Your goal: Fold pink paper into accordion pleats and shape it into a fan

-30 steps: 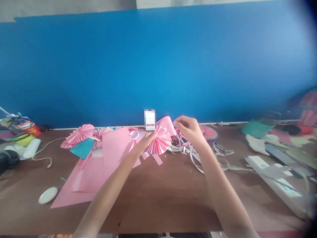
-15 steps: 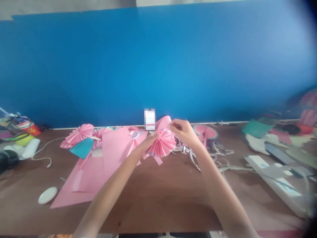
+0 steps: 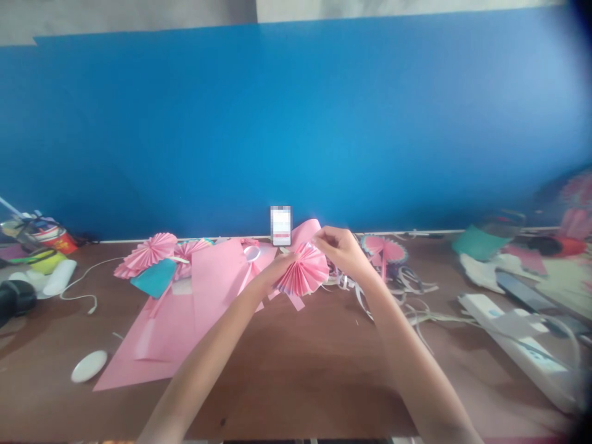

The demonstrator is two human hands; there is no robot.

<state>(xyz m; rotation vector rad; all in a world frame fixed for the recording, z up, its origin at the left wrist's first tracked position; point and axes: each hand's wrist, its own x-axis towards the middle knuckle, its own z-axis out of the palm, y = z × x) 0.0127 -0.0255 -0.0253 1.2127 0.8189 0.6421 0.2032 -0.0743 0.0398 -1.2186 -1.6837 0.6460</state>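
A pleated pink paper fan (image 3: 306,271), opened into a rounded shape, is held over the far middle of the table. My left hand (image 3: 283,266) grips it at its left side, with the fingers partly hidden behind the folds. At the fan's upper right edge, my right hand (image 3: 340,244) is closed in a pinch; its fingertips meet the paper there. Below the fan a small pink strip (image 3: 296,301) sticks out. Behind it rises a curled pink sheet (image 3: 306,230).
Large pink paper sheets (image 3: 215,271) lie to the left, with more folded fans (image 3: 155,250) and a teal piece (image 3: 155,279). A phone (image 3: 281,226) stands by the blue partition (image 3: 296,123). White ribbons (image 3: 411,280), a power strip (image 3: 513,345) and a white oval object (image 3: 89,366) are around.
The view has tilted slightly, so everything sits a little lower. Both hands stay at the pink paper fan, almost unmoved.
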